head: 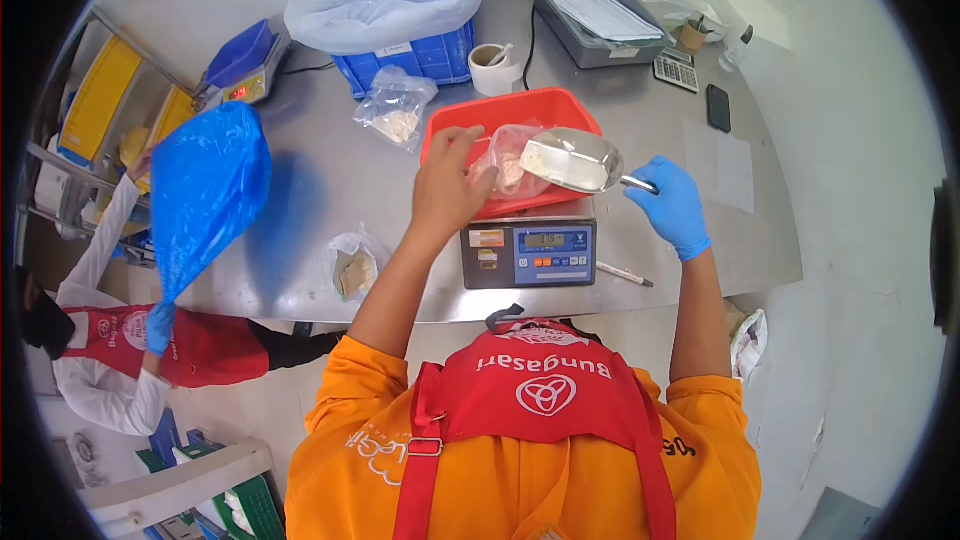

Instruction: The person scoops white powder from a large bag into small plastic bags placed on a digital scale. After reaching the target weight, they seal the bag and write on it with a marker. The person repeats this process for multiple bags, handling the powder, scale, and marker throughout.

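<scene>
My right hand point(671, 206), in a blue glove, grips the handle of a metal scoop point(574, 161). The scoop holds pale powder, and its mouth is over a clear plastic bag point(514, 161) with powder inside. That bag rests in a red plastic tub point(517, 105). At the bag's left side is my bare left hand point(454, 180), its thumb and fingers around the plastic. The tub stands on a digital scale point(529, 255) with a lit display. Left of the scale sits an open bag of powder point(354, 270).
Another powder bag point(397, 116) lies beside a lined blue crate point(409, 56). A label roll point(493, 75), grey tray point(592, 45), calculator point(677, 71), phone point(718, 108) and pen point(624, 274) are on the steel table point(300, 232). At left, a co-worker point(150, 345) holds a blue plastic bag point(206, 187).
</scene>
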{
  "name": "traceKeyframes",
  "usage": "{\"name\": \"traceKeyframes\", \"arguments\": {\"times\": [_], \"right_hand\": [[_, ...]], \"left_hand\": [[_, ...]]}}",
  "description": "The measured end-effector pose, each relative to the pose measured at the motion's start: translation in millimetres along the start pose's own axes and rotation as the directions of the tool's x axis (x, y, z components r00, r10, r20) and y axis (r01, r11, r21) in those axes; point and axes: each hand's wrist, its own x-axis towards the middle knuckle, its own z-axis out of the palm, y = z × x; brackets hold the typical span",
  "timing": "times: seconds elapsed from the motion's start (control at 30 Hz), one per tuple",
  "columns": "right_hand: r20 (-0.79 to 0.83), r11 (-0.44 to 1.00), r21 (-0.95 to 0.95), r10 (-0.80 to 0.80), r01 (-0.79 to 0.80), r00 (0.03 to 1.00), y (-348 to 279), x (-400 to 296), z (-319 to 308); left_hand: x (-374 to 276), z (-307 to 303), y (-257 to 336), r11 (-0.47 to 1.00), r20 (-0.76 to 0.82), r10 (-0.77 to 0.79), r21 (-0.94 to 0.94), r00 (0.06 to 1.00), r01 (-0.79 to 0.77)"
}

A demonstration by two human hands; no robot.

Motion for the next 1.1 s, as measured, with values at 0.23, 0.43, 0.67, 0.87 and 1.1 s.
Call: {"name": "traceKeyframes", "arguments": {"times": [0.23, 0.43, 0.67, 0.87, 1.1], "right_hand": [[-0.035, 0.996, -0.07, -0.065, 0.062, 0.997, -14, 7, -26], [0.038, 0.886, -0.403, -0.234, 0.23, 0.971, -53, 39, -28], [0.148, 0.709, -0.635, -0.276, 0.305, 0.95, -90, 65, -7], [-0.028, 0.875, -0.44, -0.239, 0.203, 0.971, -60, 21, -23], [0.141, 0.943, 0.333, -0.058, 0.007, 0.988, -150, -26, 78]], "left_hand": [[-21, -30, -14, 0.984, -0.174, -0.073, -0.173, 0.982, 0.042], [-62, -46, -35, 0.964, -0.214, -0.195, -0.22, 0.957, 0.148], [-121, -84, -56, 0.955, -0.268, -0.273, -0.195, 0.924, 0.226], [-198, -121, -106, 0.887, -0.465, -0.446, -0.341, 0.765, 0.31], [-279, -130, -180, 0.744, -0.113, -0.668, -0.087, 0.736, 0.662]]}}
